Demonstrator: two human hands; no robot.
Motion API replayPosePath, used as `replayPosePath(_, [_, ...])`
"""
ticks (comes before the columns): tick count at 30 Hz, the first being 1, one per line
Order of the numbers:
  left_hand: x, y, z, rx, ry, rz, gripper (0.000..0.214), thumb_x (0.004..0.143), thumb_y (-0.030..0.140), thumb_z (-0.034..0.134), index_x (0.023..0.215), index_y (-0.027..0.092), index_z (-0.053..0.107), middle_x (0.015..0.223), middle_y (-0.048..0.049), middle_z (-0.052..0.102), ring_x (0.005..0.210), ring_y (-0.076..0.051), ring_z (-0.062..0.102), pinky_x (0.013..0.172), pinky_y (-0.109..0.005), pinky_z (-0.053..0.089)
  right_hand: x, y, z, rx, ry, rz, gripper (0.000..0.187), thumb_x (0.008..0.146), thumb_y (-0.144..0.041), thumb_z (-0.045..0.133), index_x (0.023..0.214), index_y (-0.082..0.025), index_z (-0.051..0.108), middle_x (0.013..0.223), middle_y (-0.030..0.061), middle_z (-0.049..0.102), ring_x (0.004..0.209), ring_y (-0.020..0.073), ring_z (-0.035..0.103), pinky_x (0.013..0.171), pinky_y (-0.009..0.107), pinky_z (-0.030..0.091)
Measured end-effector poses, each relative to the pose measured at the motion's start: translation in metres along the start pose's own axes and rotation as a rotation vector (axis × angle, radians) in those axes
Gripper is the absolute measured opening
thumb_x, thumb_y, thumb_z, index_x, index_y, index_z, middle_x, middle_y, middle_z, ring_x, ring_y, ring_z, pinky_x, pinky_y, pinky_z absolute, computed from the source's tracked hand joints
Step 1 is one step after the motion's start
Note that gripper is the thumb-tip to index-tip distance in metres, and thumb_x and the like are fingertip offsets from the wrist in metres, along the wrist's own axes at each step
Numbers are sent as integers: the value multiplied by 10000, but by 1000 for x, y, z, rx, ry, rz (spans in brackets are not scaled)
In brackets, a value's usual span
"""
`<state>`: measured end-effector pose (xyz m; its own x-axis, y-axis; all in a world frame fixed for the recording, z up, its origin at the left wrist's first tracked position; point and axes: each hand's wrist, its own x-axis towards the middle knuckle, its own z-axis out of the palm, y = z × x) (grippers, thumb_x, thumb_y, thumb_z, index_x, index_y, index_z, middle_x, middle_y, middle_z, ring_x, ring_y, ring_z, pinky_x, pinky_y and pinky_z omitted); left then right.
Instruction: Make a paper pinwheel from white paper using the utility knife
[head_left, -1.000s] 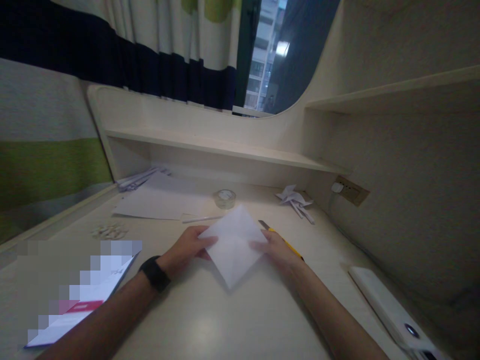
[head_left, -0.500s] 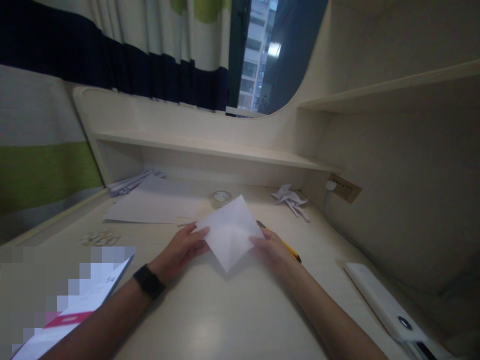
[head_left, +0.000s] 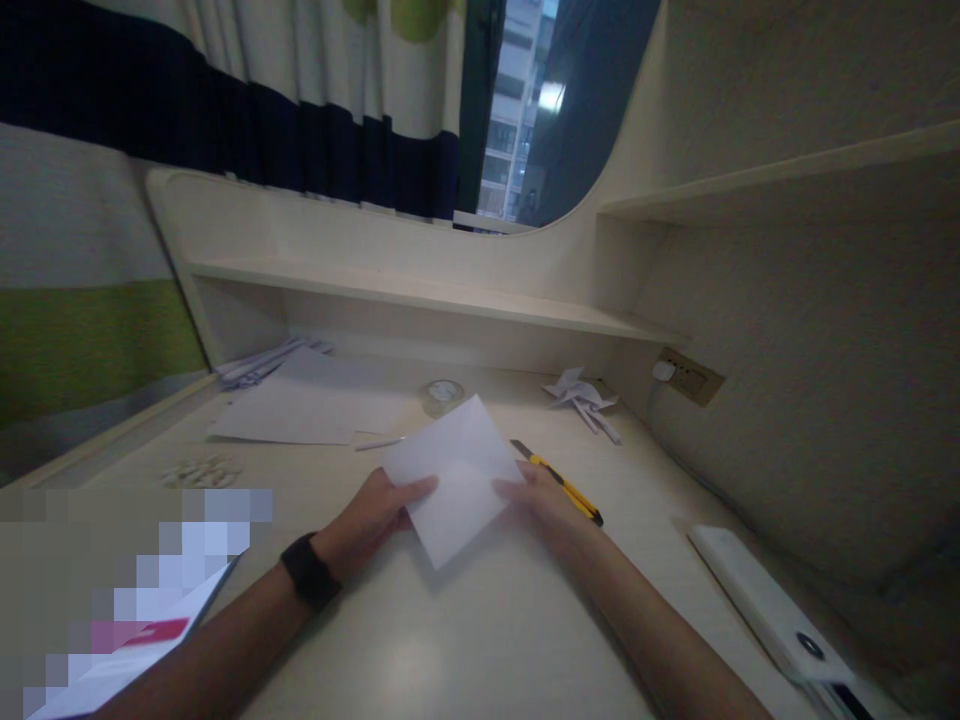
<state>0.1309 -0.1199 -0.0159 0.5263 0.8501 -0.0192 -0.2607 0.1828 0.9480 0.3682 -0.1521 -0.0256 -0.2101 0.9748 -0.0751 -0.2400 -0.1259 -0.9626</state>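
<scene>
A square sheet of white paper [head_left: 459,490] is held above the desk, turned so that one corner points toward me. My left hand [head_left: 386,505] pinches its left side, thumb on top and fingers hidden underneath. On the right edge, my right hand [head_left: 536,500] grips the same sheet with the thumb over it. A yellow and black utility knife [head_left: 570,490] lies on the desk just beyond my right hand, its blade end pointing away. Behind the sheet sits a roll of clear tape [head_left: 442,394]. A thin white stick [head_left: 379,444] rests left of the sheet.
Larger white paper sheets [head_left: 300,400] lie at the back left. Folded paper pinwheels [head_left: 577,392] rest at the back right. Small pale pieces [head_left: 201,471] are heaped on the left, near a partly blurred screen or booklet [head_left: 157,635]. A white device [head_left: 765,600] stands on the right.
The paper has tilted and moved slightly toward me and left; its middle crease shows less. My left thumb reaches further over it. More of the utility knife is visible.
</scene>
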Motion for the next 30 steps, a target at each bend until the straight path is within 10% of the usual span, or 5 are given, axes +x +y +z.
replayPosePath(17, [-2, 8, 1, -80, 13, 93, 489, 735, 243, 750, 1182, 148, 575, 1186, -151, 629, 998, -289, 626, 812, -364, 511, -4, -2, 15, 1, -30, -64, 461, 673, -301, 767, 1089, -122, 681, 874, 108, 713, 629, 159, 671, 518, 236, 560])
replayPosePath(25, [6, 10, 0, -315, -37, -183, 610, 833, 619, 505, 1195, 128, 500, 1139, -236, 628, 990, -332, 645, 838, -493, 500, 1, 4, 24, -30, 432, -288, 338, 625, -260, 755, 957, -197, 747, 907, 57, 709, 612, 172, 667, 616, 349, 597])
replayPosePath(30, [0, 16, 6, -315, 42, 6, 536, 811, 598, 562, 1176, 233, 414, 1124, -156, 647, 908, -300, 673, 825, -494, 490, -6, 13, 34, -218, 490, -446, 329, 680, -166, 598, 957, -264, 746, 1104, 35, 673, 915, 244, 664, 754, 398, 585])
